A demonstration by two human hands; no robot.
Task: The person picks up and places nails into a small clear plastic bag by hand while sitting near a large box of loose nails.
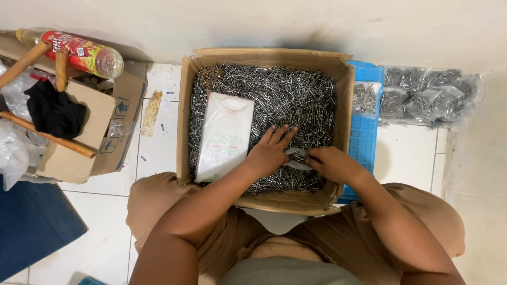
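An open cardboard box (185, 105) on the tiled floor is filled with loose steel nails (285, 92). A white packet (226, 134) lies flat on the nails at the box's left. My left hand (270, 150) rests on the nails with fingers spread, its thumb side touching a small clear plastic bag (297, 158). My right hand (330, 162) is closed on that bag's right end, with a few nails at its fingertips. Both hands are inside the box near its front right.
A blue plastic tray (364, 132) sits beside the box on the right, with packed bags of nails (430, 95) behind it. At left are a smaller carton (79, 153), wooden sticks (21, 63), black cloth (53, 113) and a plastic bottle (84, 53).
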